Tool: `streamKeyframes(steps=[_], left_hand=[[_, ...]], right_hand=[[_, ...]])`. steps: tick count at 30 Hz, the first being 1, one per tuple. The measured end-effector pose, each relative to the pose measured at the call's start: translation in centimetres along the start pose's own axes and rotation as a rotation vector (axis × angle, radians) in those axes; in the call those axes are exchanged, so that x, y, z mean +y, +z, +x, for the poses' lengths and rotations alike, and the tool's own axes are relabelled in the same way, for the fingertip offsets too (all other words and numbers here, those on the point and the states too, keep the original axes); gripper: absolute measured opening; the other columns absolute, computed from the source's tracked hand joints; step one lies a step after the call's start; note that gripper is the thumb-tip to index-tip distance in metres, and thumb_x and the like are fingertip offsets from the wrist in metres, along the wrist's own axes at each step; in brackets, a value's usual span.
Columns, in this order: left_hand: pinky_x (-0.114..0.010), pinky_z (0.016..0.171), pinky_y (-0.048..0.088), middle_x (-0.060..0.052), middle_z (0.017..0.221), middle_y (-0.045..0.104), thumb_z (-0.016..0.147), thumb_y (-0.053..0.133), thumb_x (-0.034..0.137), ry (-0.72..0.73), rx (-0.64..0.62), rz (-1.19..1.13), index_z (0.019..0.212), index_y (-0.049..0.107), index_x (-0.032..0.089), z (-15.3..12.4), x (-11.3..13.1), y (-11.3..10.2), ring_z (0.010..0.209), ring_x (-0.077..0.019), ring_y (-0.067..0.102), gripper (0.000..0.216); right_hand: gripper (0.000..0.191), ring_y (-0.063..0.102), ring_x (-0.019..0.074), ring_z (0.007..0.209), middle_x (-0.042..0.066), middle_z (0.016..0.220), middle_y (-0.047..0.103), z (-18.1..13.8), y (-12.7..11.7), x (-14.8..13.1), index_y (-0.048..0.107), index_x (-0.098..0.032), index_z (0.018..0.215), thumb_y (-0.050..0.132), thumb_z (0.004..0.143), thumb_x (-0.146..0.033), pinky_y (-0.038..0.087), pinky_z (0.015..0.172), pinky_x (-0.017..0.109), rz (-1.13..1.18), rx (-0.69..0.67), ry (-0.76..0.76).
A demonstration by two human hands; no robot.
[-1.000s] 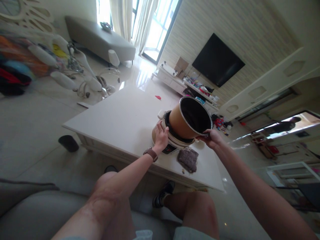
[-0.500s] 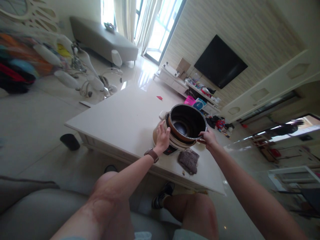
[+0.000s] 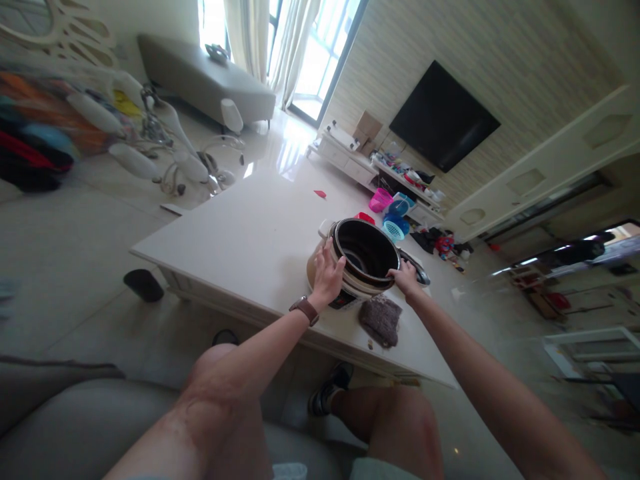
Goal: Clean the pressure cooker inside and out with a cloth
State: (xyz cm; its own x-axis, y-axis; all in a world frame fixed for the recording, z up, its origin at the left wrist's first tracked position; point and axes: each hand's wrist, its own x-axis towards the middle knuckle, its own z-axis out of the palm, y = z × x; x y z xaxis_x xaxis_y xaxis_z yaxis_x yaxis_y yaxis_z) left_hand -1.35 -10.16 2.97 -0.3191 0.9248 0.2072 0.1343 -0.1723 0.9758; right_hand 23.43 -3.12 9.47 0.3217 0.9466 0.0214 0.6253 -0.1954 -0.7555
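A dark inner pot (image 3: 367,250) sits mostly inside a beige rice cooker (image 3: 316,267) near the edge of a white table (image 3: 240,233). The fingers of my right hand (image 3: 404,275) pinch the pot's right rim. My left hand (image 3: 327,277), with a brown-strapped watch on its wrist, lies against the cooker's near left side, fingers stretched and apart. Just right of the cooker is a round lid (image 3: 417,267), partly hidden by the pot and my right hand. A folded grey-brown cloth (image 3: 381,321) lies in front of the cooker.
Beyond the cooker are a pink basket (image 3: 381,199), a light blue strainer (image 3: 393,231) and a red item (image 3: 365,218). A small red piece (image 3: 320,194) lies on the tabletop. A black bin (image 3: 143,285) stands on the floor, left of the table.
The inner pot has moved down and slightly left, deeper into the cooker, with my right hand on its rim. The lid and strainer behind it have come into view. My left hand stays nearly in place.
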Motion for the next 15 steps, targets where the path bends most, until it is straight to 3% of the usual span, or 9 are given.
streamKeyframes(steps=[3, 8, 15], left_hand=[[-0.053, 0.13, 0.025, -0.007, 0.169, 0.039, 0.101, 0.047, 0.036, 0.014, 0.01, 0.0, 0.162, 0.032, 0.03, 0.0, -0.2, 0.3, 0.158, -0.0277, 0.031, 0.063], [-0.055, 0.129, 0.027, -0.008, 0.167, 0.041, 0.1, 0.051, 0.037, 0.02, 0.003, 0.043, 0.16, 0.037, 0.031, 0.0, -0.5, 0.6, 0.159, -0.0298, 0.028, 0.062], [-0.057, 0.129, 0.025, -0.009, 0.167, 0.037, 0.101, 0.052, 0.04, 0.017, -0.016, 0.081, 0.16, 0.039, 0.034, -0.2, -0.8, 0.7, 0.159, -0.032, 0.026, 0.061]], right_hand=[[0.085, 0.03, 0.0378, 0.154, 0.015, 0.163, 0.04, -0.3, -0.1, 0.4, 0.052, -0.019, 0.149, 0.069, 0.066, -0.027, 0.022, 0.129, 0.049, -0.354, 0.054, -0.106], [0.072, 0.045, 0.0354, 0.143, 0.018, 0.149, 0.053, -0.9, -2.8, 3.2, 0.052, -0.015, 0.147, 0.058, 0.078, -0.035, 0.031, 0.123, 0.05, -0.495, 0.075, -0.253], [0.061, 0.05, 0.0367, 0.138, 0.02, 0.142, 0.056, -1.2, -9.1, 11.7, 0.055, -0.015, 0.14, 0.058, 0.081, -0.032, 0.036, 0.118, 0.05, -0.747, 0.056, -0.004]])
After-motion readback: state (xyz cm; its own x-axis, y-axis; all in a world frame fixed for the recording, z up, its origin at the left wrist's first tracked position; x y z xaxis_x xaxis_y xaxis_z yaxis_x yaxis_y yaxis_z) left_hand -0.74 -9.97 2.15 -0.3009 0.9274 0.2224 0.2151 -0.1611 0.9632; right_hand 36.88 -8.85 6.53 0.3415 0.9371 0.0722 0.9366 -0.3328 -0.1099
